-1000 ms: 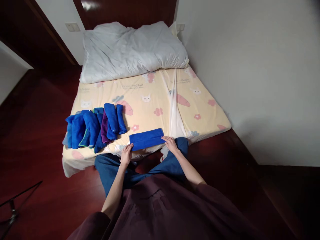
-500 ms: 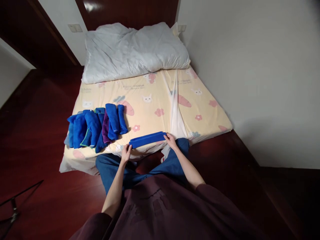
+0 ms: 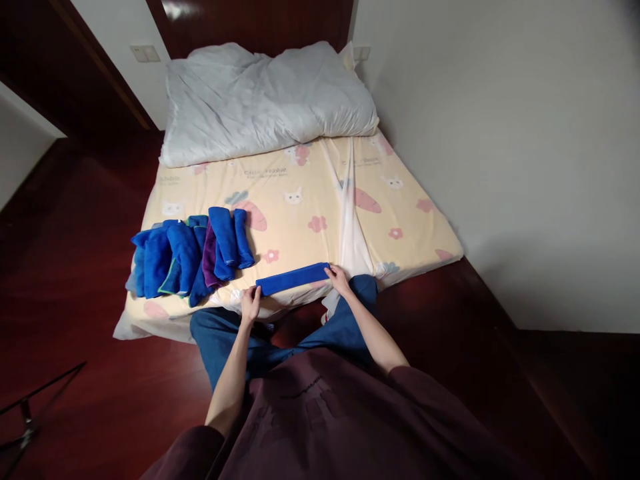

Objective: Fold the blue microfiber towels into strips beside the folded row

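A blue towel [image 3: 293, 279], folded into a long narrow strip, lies across the front edge of the bed. My left hand [image 3: 250, 304] pinches its left end, and my right hand [image 3: 338, 278] pinches its right end. To the left is a row of rolled or folded towels: a blue towel [image 3: 243, 239] at the right end of the row, a larger blue one [image 3: 223, 235] beside it, a purple one [image 3: 209, 257], and several more blue ones [image 3: 157, 263], some with green edging.
The bed [image 3: 310, 193] has a pale yellow sheet with carrots and rabbits. A white quilt [image 3: 265, 100] is bunched at the headboard [image 3: 255, 23]. A wall [image 3: 500, 167] stands along the right. A black metal stand [image 3: 27, 420] is on the floor at lower left.
The folded layer along the strip's top has come together with the rest, so the strip now looks flat and even. Both hands stay at its ends.
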### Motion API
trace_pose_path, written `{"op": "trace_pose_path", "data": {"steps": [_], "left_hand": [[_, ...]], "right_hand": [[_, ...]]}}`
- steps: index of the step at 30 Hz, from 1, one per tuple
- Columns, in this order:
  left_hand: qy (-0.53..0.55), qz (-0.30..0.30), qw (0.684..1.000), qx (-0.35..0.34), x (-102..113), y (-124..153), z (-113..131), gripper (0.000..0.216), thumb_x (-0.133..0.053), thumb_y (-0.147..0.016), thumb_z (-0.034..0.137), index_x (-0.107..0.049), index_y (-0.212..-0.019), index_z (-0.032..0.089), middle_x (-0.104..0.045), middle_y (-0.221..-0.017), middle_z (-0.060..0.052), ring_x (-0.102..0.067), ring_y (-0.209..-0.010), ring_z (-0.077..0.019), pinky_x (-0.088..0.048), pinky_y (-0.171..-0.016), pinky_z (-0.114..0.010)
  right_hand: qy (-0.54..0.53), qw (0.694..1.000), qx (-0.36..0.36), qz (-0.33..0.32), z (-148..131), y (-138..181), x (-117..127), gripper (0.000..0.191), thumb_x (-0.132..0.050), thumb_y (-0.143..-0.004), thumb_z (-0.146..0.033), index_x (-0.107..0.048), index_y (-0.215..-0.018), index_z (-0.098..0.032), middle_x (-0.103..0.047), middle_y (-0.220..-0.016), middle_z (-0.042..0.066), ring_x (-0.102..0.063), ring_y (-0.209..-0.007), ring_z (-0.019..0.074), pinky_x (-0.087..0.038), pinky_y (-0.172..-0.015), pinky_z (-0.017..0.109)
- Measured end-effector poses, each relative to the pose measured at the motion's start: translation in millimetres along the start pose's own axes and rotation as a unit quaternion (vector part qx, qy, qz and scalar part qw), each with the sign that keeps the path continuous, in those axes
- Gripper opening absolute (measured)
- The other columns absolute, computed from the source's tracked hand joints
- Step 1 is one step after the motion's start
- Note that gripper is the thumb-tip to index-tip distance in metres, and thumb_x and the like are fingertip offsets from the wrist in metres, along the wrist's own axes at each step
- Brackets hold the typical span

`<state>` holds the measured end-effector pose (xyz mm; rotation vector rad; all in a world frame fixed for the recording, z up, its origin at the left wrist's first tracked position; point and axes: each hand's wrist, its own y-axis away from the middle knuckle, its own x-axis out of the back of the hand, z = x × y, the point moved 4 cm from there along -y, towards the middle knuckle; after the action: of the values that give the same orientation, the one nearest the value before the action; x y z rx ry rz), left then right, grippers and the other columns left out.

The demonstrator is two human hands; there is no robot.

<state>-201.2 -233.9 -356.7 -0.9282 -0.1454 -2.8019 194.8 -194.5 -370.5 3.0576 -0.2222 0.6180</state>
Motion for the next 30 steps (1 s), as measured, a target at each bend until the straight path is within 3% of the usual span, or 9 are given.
{"op": "trace_pose_path", "data": {"steps": [14,21,30], "left_hand": [[-0.022,0.002,1.000,0.013,2.2,8.2,0.6,0.032,-0.056,-0.094,0.048,-0.073,-0.098,0.021,-0.069,-0.094,-0.013,-0.063,-0.110,-0.0340,-0.048,-0.107,-0.049],[-0.013,0.023,0.999,0.027,0.8,10.8,4.8,0.034,-0.058,-0.094,0.049,-0.069,-0.110,0.021,-0.071,-0.096,-0.013,-0.064,-0.112,-0.0335,-0.048,-0.106,-0.047],[-0.016,0.038,0.999,0.017,1.4,13.1,9.5,0.032,-0.057,-0.095,0.049,-0.068,-0.109,0.023,-0.073,-0.095,-0.012,-0.064,-0.109,-0.0327,-0.048,-0.104,-0.046]], "right_hand": [[0.039,0.999,-0.007,0.013,1.0,-0.8,-2.9,0.046,-0.054,-0.093,-0.062,-0.072,-0.093,-0.020,-0.078,-0.095,0.010,-0.074,-0.088,0.0246,-0.060,-0.087,0.037],[0.073,0.996,-0.030,0.035,-3.8,-0.9,-3.6,0.042,-0.060,-0.093,-0.057,-0.074,-0.098,-0.019,-0.079,-0.099,0.013,-0.076,-0.093,0.0260,-0.060,-0.089,0.038],[0.106,0.993,-0.038,0.035,-11.1,0.1,-2.8,0.037,-0.061,-0.096,-0.049,-0.075,-0.105,-0.017,-0.079,-0.105,0.014,-0.077,-0.097,0.0259,-0.060,-0.090,0.038]]}}
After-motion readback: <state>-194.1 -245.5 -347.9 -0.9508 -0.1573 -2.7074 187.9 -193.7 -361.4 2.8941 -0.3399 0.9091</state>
